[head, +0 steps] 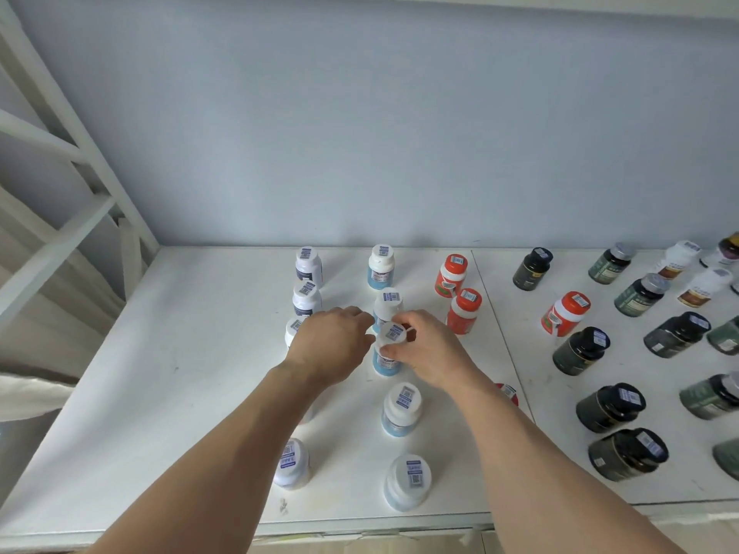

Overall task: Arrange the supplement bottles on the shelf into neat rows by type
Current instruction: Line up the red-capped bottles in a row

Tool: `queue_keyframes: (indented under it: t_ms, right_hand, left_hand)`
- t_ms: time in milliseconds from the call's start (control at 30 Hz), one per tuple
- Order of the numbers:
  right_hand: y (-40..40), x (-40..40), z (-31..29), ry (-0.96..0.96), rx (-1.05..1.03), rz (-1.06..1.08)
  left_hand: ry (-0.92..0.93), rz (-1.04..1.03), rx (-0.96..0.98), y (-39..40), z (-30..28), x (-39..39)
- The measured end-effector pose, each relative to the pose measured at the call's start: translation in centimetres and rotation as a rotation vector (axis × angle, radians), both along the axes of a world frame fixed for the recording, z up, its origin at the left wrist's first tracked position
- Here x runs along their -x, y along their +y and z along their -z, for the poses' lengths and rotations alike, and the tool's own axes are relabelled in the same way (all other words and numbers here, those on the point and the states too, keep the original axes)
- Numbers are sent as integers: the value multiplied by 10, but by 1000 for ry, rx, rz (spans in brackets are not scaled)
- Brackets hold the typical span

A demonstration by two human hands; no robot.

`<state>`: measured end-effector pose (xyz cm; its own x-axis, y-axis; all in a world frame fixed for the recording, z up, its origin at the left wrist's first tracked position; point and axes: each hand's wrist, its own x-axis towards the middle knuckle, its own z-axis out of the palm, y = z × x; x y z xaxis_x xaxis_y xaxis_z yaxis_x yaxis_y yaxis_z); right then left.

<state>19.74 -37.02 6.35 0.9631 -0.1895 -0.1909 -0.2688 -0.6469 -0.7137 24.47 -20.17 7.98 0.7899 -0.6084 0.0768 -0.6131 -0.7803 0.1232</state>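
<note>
white shelf (192, 393) carries bottles in columns running back edge to front edge: white-label column left, blue-label column centre, orange right, dark ones toward right edge. blue-label bottle (387, 363) stands mid-column, upright. step in hand, by my read: seat it in line with neighbours fore and aft, keep it vertical, don't nudge adjacent caps. right hand (430, 353) fingers closed around its white cap. left hand (332, 345) fingertips touching cap's left side, loosely curled; grip unclear.
</note>
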Motion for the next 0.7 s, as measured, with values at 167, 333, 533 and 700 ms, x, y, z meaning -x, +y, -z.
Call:
queue_keyframes:
  t_ms: [167,333,533,700]
  right_hand:
    - [-4,1,-11,23,34,-54]
    - [-35,-5,-32,17,15,-6]
    - [-98,-18,-42,-60,153,137]
    - [-131,-23,-23,83,148,8]
  left_hand:
    - [-13,19,34,-11,-12,-3]
    - [-13,49,34,-34,-23,-8]
    - [46,46,46,-80,-31,-11]
    - [163,1,40,-124,-27,-12]
